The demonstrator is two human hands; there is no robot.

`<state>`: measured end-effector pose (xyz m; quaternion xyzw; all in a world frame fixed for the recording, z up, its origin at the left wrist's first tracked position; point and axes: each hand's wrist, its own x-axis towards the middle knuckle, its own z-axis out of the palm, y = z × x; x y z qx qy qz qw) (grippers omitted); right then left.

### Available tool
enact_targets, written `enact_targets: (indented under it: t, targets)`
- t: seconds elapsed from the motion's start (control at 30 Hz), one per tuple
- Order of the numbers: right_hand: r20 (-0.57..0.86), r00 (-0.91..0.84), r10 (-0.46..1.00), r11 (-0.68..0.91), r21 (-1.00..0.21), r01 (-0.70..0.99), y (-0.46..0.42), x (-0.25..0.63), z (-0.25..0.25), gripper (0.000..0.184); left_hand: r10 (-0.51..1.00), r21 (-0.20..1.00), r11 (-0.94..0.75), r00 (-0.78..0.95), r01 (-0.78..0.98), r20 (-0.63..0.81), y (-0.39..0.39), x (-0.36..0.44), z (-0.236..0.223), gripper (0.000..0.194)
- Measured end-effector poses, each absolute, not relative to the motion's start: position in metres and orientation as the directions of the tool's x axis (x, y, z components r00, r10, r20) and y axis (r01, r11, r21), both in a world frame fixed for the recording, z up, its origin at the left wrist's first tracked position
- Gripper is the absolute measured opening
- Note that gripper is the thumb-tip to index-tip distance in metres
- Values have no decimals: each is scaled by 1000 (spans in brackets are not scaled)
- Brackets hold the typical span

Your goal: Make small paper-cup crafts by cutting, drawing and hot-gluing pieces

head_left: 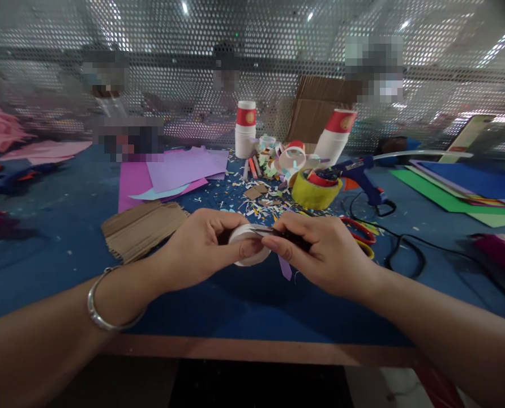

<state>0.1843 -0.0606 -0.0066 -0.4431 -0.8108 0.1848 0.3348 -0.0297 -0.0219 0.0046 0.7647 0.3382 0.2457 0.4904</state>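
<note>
My left hand (210, 243) is closed around a small round white paper cup piece (252, 260), with the thumb across its near side. In my right hand (324, 249) is a dark-handled craft knife (292, 238); its thin tip lies against the rim of the white piece. My fingers hide part of both things. The two thumbs nearly meet over the rim. Just below the right fingers hangs or lies a purple paper strip (285, 268).
Paper scraps (252, 207) litter the blue table behind my hands. Cardboard (144, 226) and purple sheets (184, 170) lie left. Stacked cups (246, 136), yellow tape (316, 192), a corded glue gun (363, 175) and red-handled scissors (358, 229) stand or lie beyond; coloured sheets (460, 192) lie right.
</note>
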Motion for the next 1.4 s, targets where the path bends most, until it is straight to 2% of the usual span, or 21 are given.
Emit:
enact_targets:
  t: [0.27, 0.5, 0.73, 0.93, 1.13, 1.3, 1.4]
  targets:
    - [277, -349, 895, 435, -712, 551, -59, 184, -10, 39, 743, 925, -270, 669, 267, 23, -18, -30, 4, 25]
    - [272, -278, 921, 381, -779, 498, -50, 185, -8, 45, 752, 948, -178, 658, 262, -41, -16, -30, 7, 22]
    - [181, -203, 962, 237, -925, 298, -42, 187, -16, 44, 782, 978, -35, 615, 205, -100, -17, -26, 8, 18]
    - [188, -197, 962, 228, -951, 207, -43, 186, -18, 42, 796, 968, -98, 602, 231, -63, -17, -28, 6, 17]
    - [202, -276, 940, 252, -955, 159, -45, 183, -14, 36, 745, 908, -203, 659, 368, -101, -19, -29, 8, 17]
    - [156, -355, 922, 213, -969, 127, -45, 181, -12, 34, 684, 887, -188, 704, 423, -191, -19, -28, 8, 23]
    - [150, -332, 931, 187, -979, 84, -45, 182, -12, 32, 699, 920, -160, 700, 358, -151, -19, -28, 8, 19]
